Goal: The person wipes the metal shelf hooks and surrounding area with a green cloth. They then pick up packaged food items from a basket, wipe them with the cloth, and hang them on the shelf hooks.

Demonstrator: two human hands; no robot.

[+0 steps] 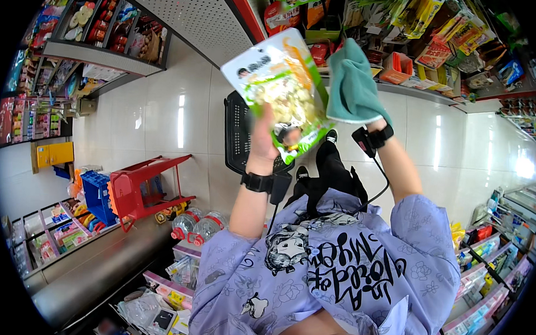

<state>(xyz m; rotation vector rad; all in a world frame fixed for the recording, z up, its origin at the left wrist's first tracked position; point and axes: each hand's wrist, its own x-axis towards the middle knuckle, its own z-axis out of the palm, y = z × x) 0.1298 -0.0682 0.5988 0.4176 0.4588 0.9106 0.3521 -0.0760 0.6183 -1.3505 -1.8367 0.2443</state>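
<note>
My left hand [263,142] is closed on the lower left side of a clear-fronted snack bag [287,100], white, green and orange, with pale pieces inside. The bag tilts as I hold it up in front of me. To its right, a teal cloth [350,82] covers my right hand [376,124] like a mitt, close beside the bag's right edge. Those fingers are hidden under the cloth; only the wrist end shows. Below the bag, a black plastic basket [236,137] sits on the floor, partly hidden by the bag and my left hand.
Ahead on the right, a shelf [395,88] is crowded with packaged snacks. A perforated grey shelf panel [190,14] stands ahead on the left. At left are a red plastic stool [138,192], a blue crate [96,194] and large clear bottles [207,227]. Goods racks stand behind me.
</note>
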